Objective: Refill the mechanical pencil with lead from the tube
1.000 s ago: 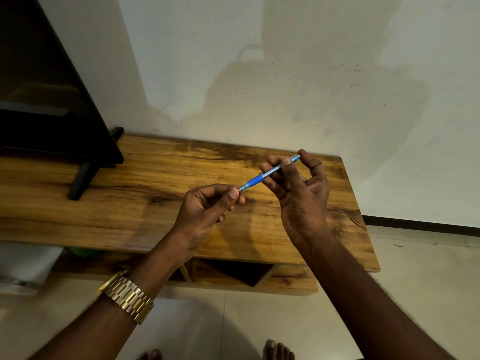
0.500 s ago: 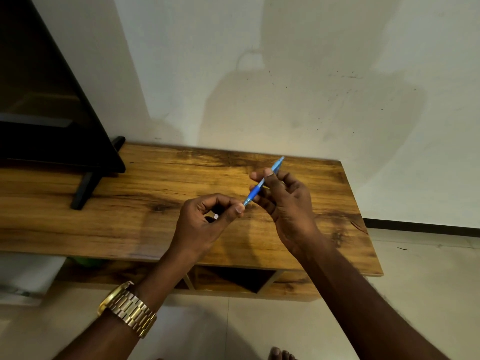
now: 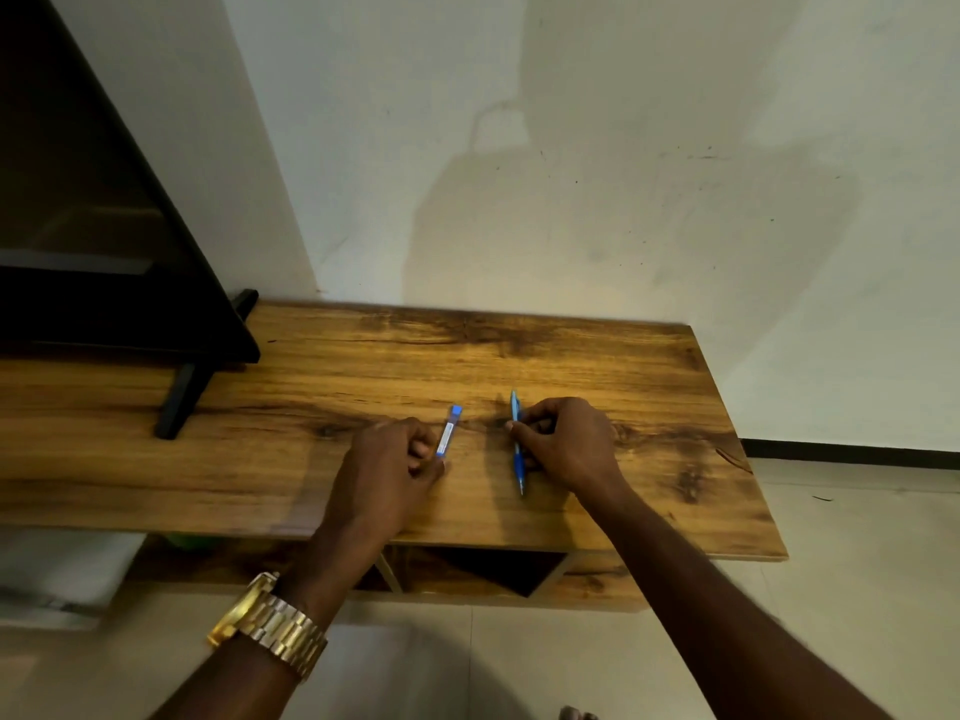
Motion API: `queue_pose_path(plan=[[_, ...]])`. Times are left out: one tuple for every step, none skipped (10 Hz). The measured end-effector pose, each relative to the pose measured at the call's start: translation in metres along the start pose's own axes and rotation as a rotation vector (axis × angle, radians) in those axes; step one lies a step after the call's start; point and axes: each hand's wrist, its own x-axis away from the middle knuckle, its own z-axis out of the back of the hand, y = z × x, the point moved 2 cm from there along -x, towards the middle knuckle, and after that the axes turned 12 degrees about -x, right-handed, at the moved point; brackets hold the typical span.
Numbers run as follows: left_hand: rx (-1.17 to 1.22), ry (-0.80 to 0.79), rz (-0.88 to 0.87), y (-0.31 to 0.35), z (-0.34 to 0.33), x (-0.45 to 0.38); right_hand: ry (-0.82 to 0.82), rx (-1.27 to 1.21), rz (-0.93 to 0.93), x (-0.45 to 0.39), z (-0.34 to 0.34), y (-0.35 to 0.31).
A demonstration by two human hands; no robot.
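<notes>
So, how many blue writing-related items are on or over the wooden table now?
2. The lead tube is in the left hand; the mechanical pencil is in the right hand. The hands may hide others.

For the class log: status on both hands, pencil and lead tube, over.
Left hand holds lead tube. Right hand holds blue pencil. Both low over wooden table. Nothing in the way.

I see a wooden table [image 3: 363, 366] against a white wall [image 3: 571, 148], a black screen [image 3: 78, 226] at left on its stand [image 3: 182, 397], possibly a TV.
</notes>
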Motion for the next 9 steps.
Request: queue_pose_path(plan=[[0.002, 0.02, 0.034, 0.008, -0.002, 0.0, 0.022, 0.041, 0.032, -0.003, -0.004, 0.003], [-0.01, 0.001, 0.131, 0.006, -0.002, 0.001, 0.025, 0.072, 0.08, -0.004, -0.014, 0.007], [-0.027, 0.006, 0.161, 0.006, -0.003, 0.004, 0.044, 0.068, 0.091, -0.004, -0.017, 0.008], [-0.09, 0.04, 0.148, 0.012, -0.006, 0.007, 0.061, 0.059, 0.122, -0.007, -0.017, 0.009], [-0.104, 0.04, 0.131, 0.014, -0.007, 0.005, 0.07, 0.06, 0.132, -0.009, -0.016, 0.01], [-0.082, 0.028, 0.129, 0.011, -0.006, 0.003, 0.082, 0.058, 0.132, -0.011, -0.013, 0.013], [-0.048, 0.001, 0.129, 0.009, -0.006, 0.002, 0.08, 0.055, 0.135, -0.011, -0.012, 0.015], [0.018, -0.026, 0.121, 0.001, -0.006, -0.002, 0.06, 0.077, 0.14, -0.01, -0.013, 0.014], [0.017, -0.042, 0.094, -0.006, -0.006, -0.005, 0.06, 0.112, 0.125, -0.014, -0.009, 0.013]])
